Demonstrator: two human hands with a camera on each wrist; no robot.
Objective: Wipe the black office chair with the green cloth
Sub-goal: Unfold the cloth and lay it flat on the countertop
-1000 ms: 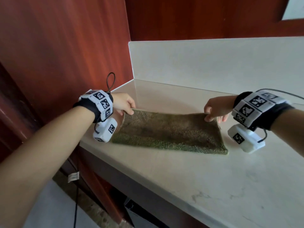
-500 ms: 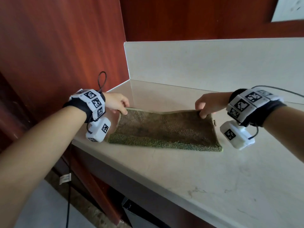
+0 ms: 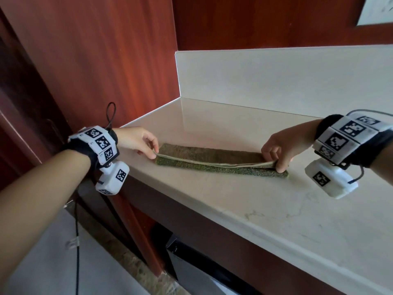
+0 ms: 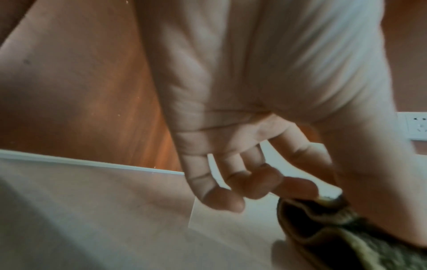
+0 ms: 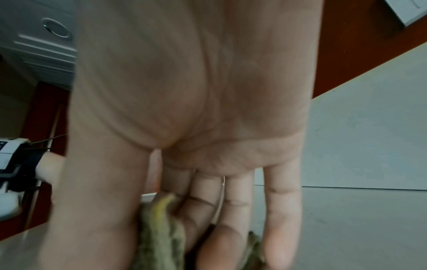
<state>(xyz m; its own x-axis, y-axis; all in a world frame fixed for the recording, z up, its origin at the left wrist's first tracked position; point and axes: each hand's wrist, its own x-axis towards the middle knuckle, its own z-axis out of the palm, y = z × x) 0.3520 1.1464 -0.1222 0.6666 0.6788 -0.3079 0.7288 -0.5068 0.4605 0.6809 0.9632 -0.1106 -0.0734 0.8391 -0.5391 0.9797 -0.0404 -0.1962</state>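
Observation:
The green cloth [image 3: 214, 157] lies on the pale stone counter [image 3: 265, 209] as a long narrow strip, its far half folded toward me over the near half. My left hand [image 3: 146, 143] pinches the folded edge at the cloth's left end between thumb and forefinger. At the right end my right hand [image 3: 278, 154] pinches the upper layer, thumb in front and fingers behind. In the left wrist view the cloth [image 4: 342, 232] shows dark under the thumb. The right wrist view has the cloth [image 5: 161, 233] bunched between thumb and fingers. No black office chair is in view.
A pale backsplash [image 3: 276, 77] rises behind the counter, with red-brown wood panelling [image 3: 106, 60] to the left and above. The counter's front edge [image 3: 234, 211] runs diagonally toward me; a dark opening lies beneath it. A wall socket [image 4: 415, 126] shows in the left wrist view.
Both hands lifted the cloth's far edge and drew it toward me, folding the flat rectangle into a narrow doubled strip.

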